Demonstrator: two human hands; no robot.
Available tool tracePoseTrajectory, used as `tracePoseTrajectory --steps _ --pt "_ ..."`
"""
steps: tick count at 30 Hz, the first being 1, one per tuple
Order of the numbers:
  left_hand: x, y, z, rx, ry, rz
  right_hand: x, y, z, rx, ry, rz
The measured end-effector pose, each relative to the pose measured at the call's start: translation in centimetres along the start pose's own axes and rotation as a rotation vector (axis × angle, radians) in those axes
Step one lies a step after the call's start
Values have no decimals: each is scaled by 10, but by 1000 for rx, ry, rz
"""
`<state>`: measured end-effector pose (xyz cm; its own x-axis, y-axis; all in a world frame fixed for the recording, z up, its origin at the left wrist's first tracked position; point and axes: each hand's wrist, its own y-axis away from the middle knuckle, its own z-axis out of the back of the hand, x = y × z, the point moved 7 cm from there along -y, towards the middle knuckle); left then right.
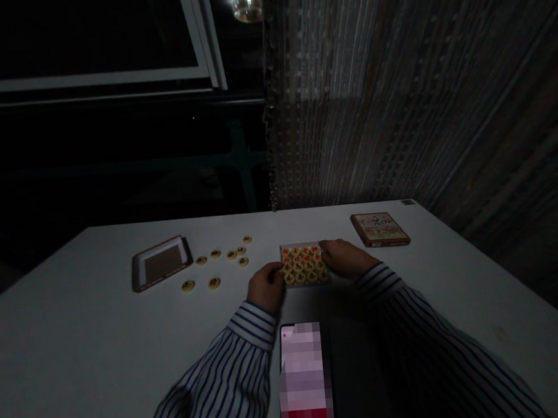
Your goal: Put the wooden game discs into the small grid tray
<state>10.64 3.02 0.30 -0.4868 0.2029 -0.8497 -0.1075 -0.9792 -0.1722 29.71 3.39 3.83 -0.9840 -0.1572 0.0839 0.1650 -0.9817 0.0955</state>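
Both my hands are at a small tray of Chinese chess pieces [307, 286] near the middle of the white table. Round wooden pieces [305, 265] fill it in rows, red characters in the far rows and black in the near ones. Around the tray's left side curl the fingers of my left hand [267, 286]. My right hand [345, 255] grips its far right corner. Several loose chess pieces [214, 283] lie on the tabletop to the left, most of them showing dark characters.
At the left lies an open box half [161, 263] with a brown rim. A flat printed box lid [380, 229] is at the right. In front of my body a lit phone [303, 374] is visible, its screen blurred. Beyond the white table [100, 339] hangs a string curtain [348, 100].
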Motion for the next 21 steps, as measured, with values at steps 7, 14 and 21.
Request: tracePoseTrajectory --steps 7,14,21 --pt "3 0 -1 -2 28 4 2 1 1 9 -18 8" --pt "0 1 0 8 6 31 0 -1 0 -2 -14 8" --pt "-3 1 1 9 11 1 2 0 1 -16 -9 16"
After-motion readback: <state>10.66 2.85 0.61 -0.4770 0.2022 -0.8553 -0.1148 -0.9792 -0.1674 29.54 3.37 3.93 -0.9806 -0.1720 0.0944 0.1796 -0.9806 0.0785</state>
